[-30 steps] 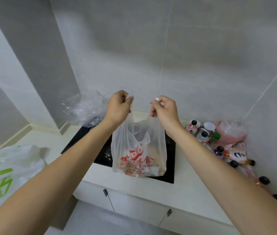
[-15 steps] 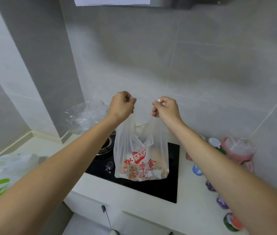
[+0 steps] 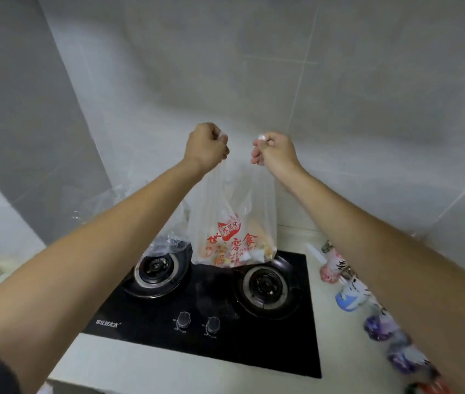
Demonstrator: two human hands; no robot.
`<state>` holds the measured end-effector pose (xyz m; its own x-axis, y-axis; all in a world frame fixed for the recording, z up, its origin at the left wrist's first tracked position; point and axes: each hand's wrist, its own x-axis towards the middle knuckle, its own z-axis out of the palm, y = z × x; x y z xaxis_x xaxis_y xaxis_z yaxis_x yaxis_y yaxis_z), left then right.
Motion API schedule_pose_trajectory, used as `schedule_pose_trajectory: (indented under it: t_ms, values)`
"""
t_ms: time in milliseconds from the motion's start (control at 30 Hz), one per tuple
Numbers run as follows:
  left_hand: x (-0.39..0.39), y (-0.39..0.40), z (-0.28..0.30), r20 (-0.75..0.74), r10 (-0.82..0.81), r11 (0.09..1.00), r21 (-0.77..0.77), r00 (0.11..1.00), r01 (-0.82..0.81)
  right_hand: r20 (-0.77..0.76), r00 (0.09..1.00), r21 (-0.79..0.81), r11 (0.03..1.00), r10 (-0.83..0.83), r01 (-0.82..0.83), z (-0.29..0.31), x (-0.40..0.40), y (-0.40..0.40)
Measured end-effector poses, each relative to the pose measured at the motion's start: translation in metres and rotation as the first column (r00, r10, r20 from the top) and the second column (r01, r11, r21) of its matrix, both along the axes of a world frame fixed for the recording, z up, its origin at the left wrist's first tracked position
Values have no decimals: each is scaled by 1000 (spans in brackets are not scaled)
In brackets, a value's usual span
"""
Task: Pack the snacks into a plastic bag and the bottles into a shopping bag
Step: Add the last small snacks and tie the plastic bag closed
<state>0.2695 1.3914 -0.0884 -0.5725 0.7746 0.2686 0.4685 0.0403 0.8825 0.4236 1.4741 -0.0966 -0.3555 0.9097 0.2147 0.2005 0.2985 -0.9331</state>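
Note:
A translucent white plastic bag (image 3: 232, 223) with red printed characters hangs in the air above the black gas stove (image 3: 214, 314), with snacks showing through its bottom. My left hand (image 3: 207, 146) grips its left handle in a closed fist. My right hand (image 3: 275, 150) pinches the right handle, a little apart from the left. Several small bottles (image 3: 352, 294) with coloured labels lie in a row on the counter at the right, partly hidden behind my right forearm.
A crumpled clear plastic bag (image 3: 165, 240) lies over the stove's left burner. Two knobs (image 3: 197, 322) sit at the stove's front. Grey tiled walls close in behind and on both sides. The pale counter (image 3: 168, 368) runs along the front edge.
Both hands have raised the bag higher, so it now hangs over the burners. The view has moved closer over the stove, and the green-and-white bag at the left is out of frame.

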Motion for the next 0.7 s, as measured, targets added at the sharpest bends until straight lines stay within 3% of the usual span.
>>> schedule_pose_trajectory:
  t_ms: [300, 500, 700]
  values:
    - [-56, 51, -48, -33, -72, 982, -176, 997, 66, 118, 989, -39, 995, -88, 94, -55, -52, 48]
    - [-81, 62, -86, 7, -90, 974, -208, 996, 90, 202, 974, -61, 991, -103, 118, -92, -68, 59]
    - [-88, 59, -90, -124, -131, 966, -238, 984, 99, 305, 948, -28, 994, -95, 109, -98, -72, 61]
